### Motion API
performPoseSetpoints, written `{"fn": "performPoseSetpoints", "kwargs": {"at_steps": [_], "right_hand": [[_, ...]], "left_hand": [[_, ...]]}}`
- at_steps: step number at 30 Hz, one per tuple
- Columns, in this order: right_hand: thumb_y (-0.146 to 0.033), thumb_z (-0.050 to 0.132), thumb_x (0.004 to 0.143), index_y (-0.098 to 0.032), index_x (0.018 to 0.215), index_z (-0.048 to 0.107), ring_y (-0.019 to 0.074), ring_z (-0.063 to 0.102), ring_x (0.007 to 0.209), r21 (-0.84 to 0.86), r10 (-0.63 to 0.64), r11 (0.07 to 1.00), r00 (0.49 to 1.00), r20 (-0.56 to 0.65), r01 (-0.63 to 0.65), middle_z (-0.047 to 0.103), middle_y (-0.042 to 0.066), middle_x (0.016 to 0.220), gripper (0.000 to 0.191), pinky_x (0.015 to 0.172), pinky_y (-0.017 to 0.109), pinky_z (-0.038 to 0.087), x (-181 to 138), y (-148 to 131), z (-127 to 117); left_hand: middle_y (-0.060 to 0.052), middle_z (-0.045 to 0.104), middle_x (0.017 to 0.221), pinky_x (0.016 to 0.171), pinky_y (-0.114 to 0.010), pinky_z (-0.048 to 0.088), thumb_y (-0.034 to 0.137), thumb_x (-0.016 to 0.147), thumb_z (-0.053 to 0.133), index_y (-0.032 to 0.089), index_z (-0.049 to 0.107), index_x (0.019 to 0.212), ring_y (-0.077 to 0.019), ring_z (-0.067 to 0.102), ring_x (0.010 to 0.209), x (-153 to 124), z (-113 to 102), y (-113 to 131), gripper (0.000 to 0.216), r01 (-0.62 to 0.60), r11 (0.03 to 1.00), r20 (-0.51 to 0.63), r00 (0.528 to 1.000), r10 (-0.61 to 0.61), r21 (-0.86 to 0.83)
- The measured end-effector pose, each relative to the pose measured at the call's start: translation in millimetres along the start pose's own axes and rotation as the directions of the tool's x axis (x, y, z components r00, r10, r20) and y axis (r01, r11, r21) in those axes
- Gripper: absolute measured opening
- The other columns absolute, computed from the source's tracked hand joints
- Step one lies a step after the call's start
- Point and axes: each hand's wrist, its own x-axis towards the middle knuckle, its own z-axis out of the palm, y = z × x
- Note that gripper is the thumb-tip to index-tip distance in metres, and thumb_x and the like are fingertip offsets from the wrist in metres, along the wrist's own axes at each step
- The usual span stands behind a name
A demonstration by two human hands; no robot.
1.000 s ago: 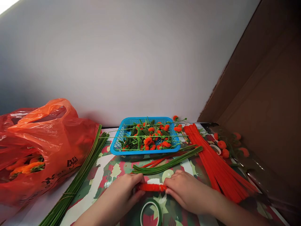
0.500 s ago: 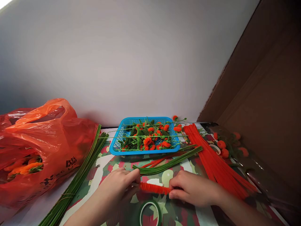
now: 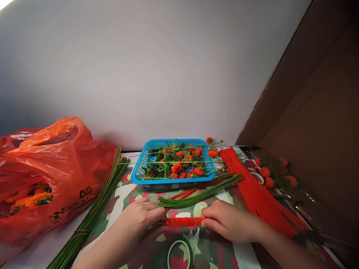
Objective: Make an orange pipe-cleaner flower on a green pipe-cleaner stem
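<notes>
Between my two hands stretches an orange-red chenille stem coil (image 3: 183,222), roughly level above the table. My left hand (image 3: 143,216) pinches its left end, and my right hand (image 3: 224,222) pinches the right end; the fingertips partly hide both ends. Just below the coil lies a roll of green tape (image 3: 180,254), cut off by the lower picture edge. A small bunch of green chenille stems (image 3: 199,194) rests right beyond my hands, with a few red stems beside it.
A blue basket (image 3: 174,182) behind holds orange-red fuzzy flowers and green pieces. Long red stems (image 3: 252,186) fan out at right, near a white tape ring (image 3: 258,178). A green stem bundle (image 3: 92,216) and an orange plastic bag (image 3: 92,160) stand left. Cardboard (image 3: 314,112) rises at right.
The coil has gone from tilting down to the right to nearly level. My right hand has risen slightly, while my left hand has hardly moved.
</notes>
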Motion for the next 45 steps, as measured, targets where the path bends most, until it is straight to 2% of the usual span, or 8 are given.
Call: {"fn": "performPoseSetpoints", "kwargs": {"at_steps": [15,20,24,28,30,32,37,45], "right_hand": [[-0.034,0.046,0.09,-0.016,0.069,0.054,0.0078,0.038,0.054,0.159,-0.038,0.987,0.997,0.06,0.028,0.046,-0.004,0.06,0.029,0.05,0.021,0.023,2.4,-12.2,20.7],[-0.036,0.043,0.092,-0.016,0.069,0.052,0.009,0.039,0.057,0.105,0.05,0.993,0.998,-0.045,-0.045,0.048,-0.002,0.064,0.031,0.05,0.022,0.021,7.8,-7.1,20.7],[-0.036,0.04,0.094,-0.016,0.067,0.048,0.0093,0.039,0.058,0.19,0.1,0.979,0.985,-0.139,-0.072,0.046,-0.002,0.062,0.035,0.052,0.022,0.022,12.4,-0.9,17.0],[-0.043,0.037,0.094,-0.016,0.067,0.049,0.0095,0.036,0.058,0.372,0.134,0.927,0.964,-0.228,-0.041,0.042,-0.003,0.062,0.04,0.053,0.022,0.024,14.3,4.5,18.1],[-0.049,0.036,0.093,-0.015,0.073,0.054,0.0093,0.035,0.057,0.542,0.137,0.84,0.972,-0.19,-0.012,0.042,-0.003,0.062,0.043,0.053,0.022,0.025,14.7,7.8,21.0],[-0.053,0.033,0.092,-0.013,0.082,0.058,0.0085,0.034,0.053,0.749,0.118,0.662,0.991,-0.06,-0.034,0.042,-0.003,0.059,0.049,0.05,0.021,0.026,15.5,12.6,24.4],[-0.044,0.041,0.087,-0.007,0.072,0.061,0.0074,0.036,0.041,0.96,0.002,0.231,0.986,0.164,-0.16,0.045,-0.001,0.049,0.044,0.042,0.021,0.025,17.6,24.8,26.8],[-0.038,0.058,0.08,-0.006,0.076,0.061,0.0071,0.038,0.037,0.961,-0.212,-0.016,0.94,0.267,-0.277,0.048,-0.001,0.046,0.032,0.039,0.02,0.032,16.9,20.8,31.4]], "left_hand": [[-0.001,0.06,0.053,0.049,-0.024,0.03,0.026,0.088,0.048,0.019,0.054,0.065,-0.0137,0.051,0.046,2.7,33.0,11.4,0.024,-0.055,0.998,0.048,0.997,0.056,-0.022],[-0.001,0.062,0.056,0.045,-0.023,0.027,0.021,0.083,0.052,0.019,0.058,0.068,-0.0149,0.054,0.046,5.7,39.0,13.5,0.017,0.119,0.993,0.079,0.99,-0.119,0.002],[-0.002,0.069,0.073,0.053,-0.022,0.039,0.026,0.078,0.06,0.023,0.064,0.095,-0.0177,0.061,0.061,5.4,31.0,6.8,0.017,0.305,0.918,-0.032,0.946,-0.323,-0.255],[-0.004,0.07,0.08,0.057,-0.022,0.046,0.035,0.078,0.062,0.021,0.066,0.094,-0.0177,0.063,0.067,7.1,23.6,2.5,0.022,0.32,0.672,-0.076,0.869,-0.489,-0.668],[-0.004,0.069,0.072,0.052,-0.021,0.045,0.037,0.078,0.061,0.019,0.067,0.085,-0.0164,0.061,0.06,8.5,21.9,2.0,0.02,0.312,0.513,-0.039,0.825,-0.564,-0.8],[-0.003,0.067,0.065,0.048,-0.02,0.044,0.04,0.076,0.064,0.018,0.066,0.081,-0.0148,0.059,0.054,9.5,20.5,1.7,0.023,0.311,0.389,0.001,0.782,-0.623,-0.867],[0.001,0.059,0.055,0.046,-0.019,0.043,0.042,0.068,0.071,0.017,0.065,0.076,-0.0126,0.055,0.049,9.4,15.9,-1.2,0.027,0.262,0.25,0.032,0.747,-0.664,-0.932],[0.001,0.058,0.061,0.047,-0.018,0.041,0.044,0.065,0.075,0.017,0.064,0.075,-0.0089,0.05,0.05,8.2,33.3,-5.3,0.031,0.149,-0.035,0.135,0.742,-0.657,-0.988]]}}
